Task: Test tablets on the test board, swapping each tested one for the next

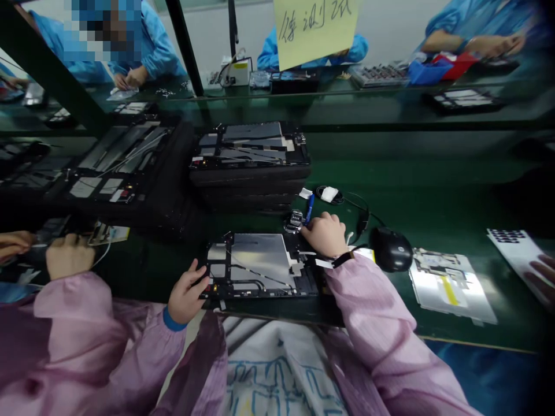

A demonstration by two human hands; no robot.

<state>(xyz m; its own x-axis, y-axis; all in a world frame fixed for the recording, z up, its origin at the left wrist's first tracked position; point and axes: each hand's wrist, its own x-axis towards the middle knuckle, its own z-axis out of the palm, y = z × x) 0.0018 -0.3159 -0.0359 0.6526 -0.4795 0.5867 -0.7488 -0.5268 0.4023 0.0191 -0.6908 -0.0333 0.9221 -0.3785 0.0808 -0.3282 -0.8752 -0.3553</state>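
A flat black electronics panel (pixel 255 257) lies on the bench before me, its silver metal plate and thin cables facing up. My left hand (pixel 188 293) is at the panel's left edge, fingers bent with the tips on its border. Beyond the panel's upper right corner, my right hand (pixel 326 234) is curled, thumb and fingertips drawn together. Anything between them is hidden. Close to those fingertips are a small silver-and-black part (pixel 295 221) and a blue pen (pixel 310 209). A white strip (pixel 324 264) lies by my right wrist.
Stacks of similar panels stand behind (pixel 249 188) and to the left (pixel 169 190). Right of me are a black mouse (pixel 391 249), a coiled cable (pixel 329 195) and a metal plate (pixel 453 289). Neighbours' hands work at left (pixel 70 257) and right (pixel 541 280); blue-sleeved co-workers sit opposite.
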